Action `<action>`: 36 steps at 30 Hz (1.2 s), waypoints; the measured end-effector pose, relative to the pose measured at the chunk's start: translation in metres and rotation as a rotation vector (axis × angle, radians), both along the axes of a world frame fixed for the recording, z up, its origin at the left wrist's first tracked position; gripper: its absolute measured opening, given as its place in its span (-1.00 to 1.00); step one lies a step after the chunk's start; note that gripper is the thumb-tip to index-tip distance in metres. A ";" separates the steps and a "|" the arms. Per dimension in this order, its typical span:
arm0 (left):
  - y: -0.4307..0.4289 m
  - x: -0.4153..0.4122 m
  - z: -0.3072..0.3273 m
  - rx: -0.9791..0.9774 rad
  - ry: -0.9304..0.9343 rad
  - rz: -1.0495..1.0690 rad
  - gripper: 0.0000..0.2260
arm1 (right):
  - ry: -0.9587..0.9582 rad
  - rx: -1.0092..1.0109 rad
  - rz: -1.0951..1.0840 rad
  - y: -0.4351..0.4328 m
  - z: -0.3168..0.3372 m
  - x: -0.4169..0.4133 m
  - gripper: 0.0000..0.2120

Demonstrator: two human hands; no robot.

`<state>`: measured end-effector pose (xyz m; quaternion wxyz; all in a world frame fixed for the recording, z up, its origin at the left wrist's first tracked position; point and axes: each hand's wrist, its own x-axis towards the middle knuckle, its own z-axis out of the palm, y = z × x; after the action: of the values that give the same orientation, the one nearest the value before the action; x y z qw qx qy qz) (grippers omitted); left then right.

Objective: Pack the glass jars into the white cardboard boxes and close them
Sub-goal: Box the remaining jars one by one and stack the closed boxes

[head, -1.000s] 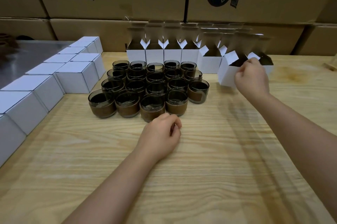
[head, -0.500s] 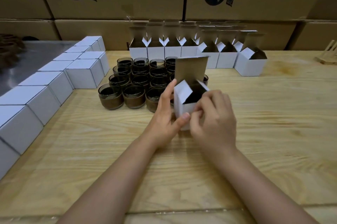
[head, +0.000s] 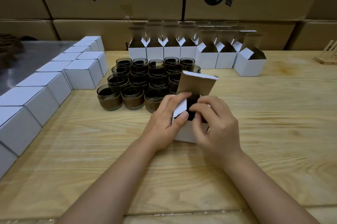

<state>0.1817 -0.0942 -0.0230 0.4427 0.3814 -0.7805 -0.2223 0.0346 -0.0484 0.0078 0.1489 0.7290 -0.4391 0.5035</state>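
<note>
Head view: the left grip [head: 164,119] pinches the left side flap of the small white cardboard box with the brown inside [head: 184,133], thumb on the flap's outer face and fingers over its top edge. The right grip [head: 217,127] is curled narrow over the opposite flap and hides it.

A second ago the left fist lay idle on the pale wooden counter [head: 273,114] while the right hand tugged this box out of the right end of the back row. Half a second ago both hands held it up in front of the jars. Now it stands on the counter just before the cluster of dark glass jars with brown bands [head: 109,96], and its tall lid flap [head: 197,85] leans towards the camera.

The box's inside looks dark, and I cannot tell whether a jar is in it. No picture shows one going in, so the hands are probably spreading the flaps to load it, not closing it.

Behind the jars, the row of open white boxes [head: 207,59] waits. Closed white boxes [head: 82,76] line the left side.
</note>
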 end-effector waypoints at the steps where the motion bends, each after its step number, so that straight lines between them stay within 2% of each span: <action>1: 0.002 0.000 0.001 0.014 -0.013 0.003 -0.54 | 0.018 0.013 0.015 -0.002 0.001 -0.005 -0.82; 4: 0.005 -0.003 0.002 0.015 -0.017 0.011 -0.49 | 0.008 0.064 0.072 -0.009 0.001 -0.016 -0.81; 7: 0.007 -0.003 0.003 -0.004 -0.013 0.046 -0.48 | -0.104 0.060 0.110 -0.013 0.004 -0.026 -0.81; 10: 0.006 -0.001 0.003 0.113 0.033 0.082 -0.58 | -0.218 0.092 0.049 -0.018 0.005 -0.035 -0.80; 12: 0.005 0.000 0.002 0.165 0.066 0.077 -0.66 | -0.263 0.166 -0.043 -0.021 0.005 -0.042 -0.77; 15: 0.005 0.000 0.003 0.192 0.102 0.066 -0.72 | -0.224 0.318 -0.125 -0.027 0.004 -0.051 -0.69; 18: 0.004 0.000 0.004 0.209 0.099 0.020 -0.75 | -0.178 0.502 -0.033 -0.027 0.006 -0.056 -0.53; 23: 0.002 -0.002 0.003 0.070 0.050 -0.045 -0.53 | -0.175 0.724 0.087 -0.028 0.010 -0.062 -0.46; 29: 0.002 -0.003 0.004 0.184 0.015 -0.073 -0.43 | -0.161 0.827 0.107 -0.027 0.014 -0.063 -0.48; 32: 0.003 -0.003 0.006 0.176 -0.039 -0.056 -0.28 | -0.046 0.856 0.045 -0.027 0.021 -0.062 -0.49; 34: 0.004 -0.004 0.006 0.151 -0.056 -0.038 -0.21 | 0.135 0.796 -0.090 -0.026 0.029 -0.059 -0.54; 36: 0.004 -0.004 0.006 0.127 -0.050 -0.027 -0.21 | 0.205 0.613 -0.157 -0.024 0.040 -0.046 -0.61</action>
<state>0.1772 -0.0907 -0.0166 0.3951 0.4037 -0.7805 -0.2677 -0.0110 -0.0725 0.0475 0.0045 0.7509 -0.6076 0.2589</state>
